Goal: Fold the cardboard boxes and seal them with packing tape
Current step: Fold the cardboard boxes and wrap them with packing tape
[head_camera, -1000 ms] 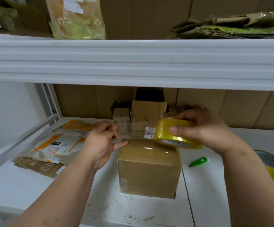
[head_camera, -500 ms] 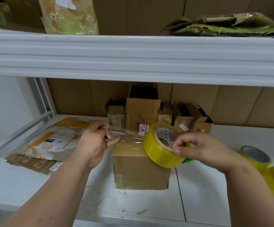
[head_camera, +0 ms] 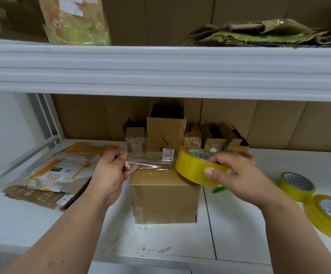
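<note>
Shelf: closed box near front edge, middle. Right hand grips tape roll over box's right top edge; left hand pinches the strip taut above the lid. Risk: slack strip wrinkling or sticking askew. Flattened cartons left; spare rolls right edge; open boxes crowd behind.

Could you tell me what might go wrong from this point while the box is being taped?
1. The strip, stretched between the left hand and the roll in the right hand, already looks wrinkled near the left fingers; it may fold onto itself and stick.
2. The strip hangs above the box, which neither hand steadies, so it may land crooked or shift the box.
3. The green cutter lies partly hidden behind the right hand, awkward to reach with both hands busy.
</note>
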`<move>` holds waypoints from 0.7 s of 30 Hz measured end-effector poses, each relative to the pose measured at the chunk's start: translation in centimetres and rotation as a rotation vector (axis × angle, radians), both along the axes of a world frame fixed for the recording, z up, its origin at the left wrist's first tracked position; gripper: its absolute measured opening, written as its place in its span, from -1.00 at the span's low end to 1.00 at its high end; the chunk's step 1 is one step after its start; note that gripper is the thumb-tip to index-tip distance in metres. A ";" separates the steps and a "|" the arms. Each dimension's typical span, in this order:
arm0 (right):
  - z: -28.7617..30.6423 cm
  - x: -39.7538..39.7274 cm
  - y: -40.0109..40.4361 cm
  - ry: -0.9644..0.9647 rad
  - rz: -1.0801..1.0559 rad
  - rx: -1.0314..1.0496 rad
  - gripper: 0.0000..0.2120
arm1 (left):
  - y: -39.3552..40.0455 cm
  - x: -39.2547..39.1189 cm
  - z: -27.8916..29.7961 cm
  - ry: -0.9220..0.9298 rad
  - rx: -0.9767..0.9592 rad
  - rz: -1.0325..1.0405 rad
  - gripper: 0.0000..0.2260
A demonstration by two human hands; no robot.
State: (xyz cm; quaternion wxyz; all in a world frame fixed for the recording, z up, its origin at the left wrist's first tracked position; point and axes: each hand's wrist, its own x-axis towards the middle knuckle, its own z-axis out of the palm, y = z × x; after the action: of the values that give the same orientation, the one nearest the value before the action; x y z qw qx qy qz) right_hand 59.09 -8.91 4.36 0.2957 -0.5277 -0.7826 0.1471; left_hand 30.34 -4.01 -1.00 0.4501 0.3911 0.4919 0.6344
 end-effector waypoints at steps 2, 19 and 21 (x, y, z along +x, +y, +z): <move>0.3 0.1 0.1 0.069 -0.031 0.012 -0.74 | -0.2 0.2 0.1 -0.028 -0.003 -0.015 -0.85; 3.5 1.0 3.6 -0.078 -0.324 -0.191 -0.55 | -0.8 0.3 1.0 -0.133 -0.026 -0.065 -0.83; 3.3 1.3 3.8 -0.134 -0.328 -0.242 -0.58 | -0.7 0.3 1.0 -0.144 -0.033 -0.065 -0.84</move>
State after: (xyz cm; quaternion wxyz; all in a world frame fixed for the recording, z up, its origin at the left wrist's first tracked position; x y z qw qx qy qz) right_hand 60.36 -5.15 7.63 0.1974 -0.6882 -0.6808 0.1544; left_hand 30.67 -4.76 0.05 0.5112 0.3528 0.4557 0.6376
